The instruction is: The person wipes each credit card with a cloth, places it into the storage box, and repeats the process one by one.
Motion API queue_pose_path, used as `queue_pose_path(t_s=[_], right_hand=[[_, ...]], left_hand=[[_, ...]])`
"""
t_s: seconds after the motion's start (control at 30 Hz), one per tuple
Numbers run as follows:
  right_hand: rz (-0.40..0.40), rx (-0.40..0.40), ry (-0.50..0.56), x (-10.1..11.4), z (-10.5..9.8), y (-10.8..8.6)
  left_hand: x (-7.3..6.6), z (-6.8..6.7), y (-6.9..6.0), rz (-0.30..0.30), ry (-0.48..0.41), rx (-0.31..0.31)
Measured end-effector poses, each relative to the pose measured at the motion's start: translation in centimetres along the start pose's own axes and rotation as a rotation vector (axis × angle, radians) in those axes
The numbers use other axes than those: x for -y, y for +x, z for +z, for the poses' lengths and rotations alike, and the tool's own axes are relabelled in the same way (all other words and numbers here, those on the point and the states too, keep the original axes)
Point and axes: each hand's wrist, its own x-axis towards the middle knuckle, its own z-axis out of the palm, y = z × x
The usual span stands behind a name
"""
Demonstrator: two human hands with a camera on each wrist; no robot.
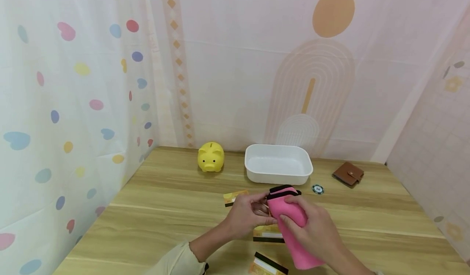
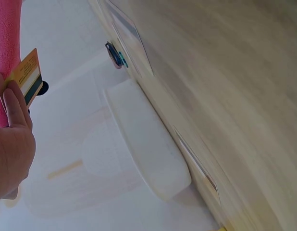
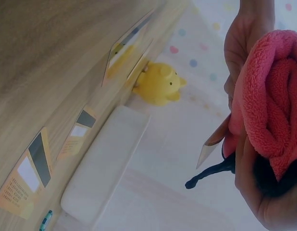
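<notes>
My right hand [image 1: 320,229] grips a pink fleecy cloth item [image 1: 299,246] with black edging, bunched over the table. My left hand [image 1: 243,217] is against its left side and pinches a gold card [image 2: 29,79] with a dark stripe between thumb and fingers. That card touches or nearly touches the pink fabric in the left wrist view; the exact contact is unclear. In the right wrist view a black cord [image 3: 211,173] hangs from the item. On the table lie a gold card [image 1: 268,239] under the hands, another [image 1: 267,265] nearer me, and one [image 1: 229,198] beyond my left hand.
A white rectangular tub [image 1: 279,179] stands at the back, with a yellow piggy bank [image 1: 211,157] to its left. Right of it are a round chip [image 1: 318,189] and a brown wallet [image 1: 348,174]. Patterned curtains surround the wooden table [image 1: 154,214].
</notes>
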Motion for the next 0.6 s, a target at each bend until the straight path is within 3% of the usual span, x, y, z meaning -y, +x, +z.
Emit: queue_pose_path(t_s=[0.33,0.6], right_hand=[[0.047,-0.009,-0.018,-0.2,-0.3,0.2],[0.099,0.009,-0.045,-1.2,-0.7,0.4]], left_hand=[[-0.5,0.4,-0.2,-0.086,0.034,-0.072],[-0.7,0.3,-0.5,-0.093,0.051,-0.095]])
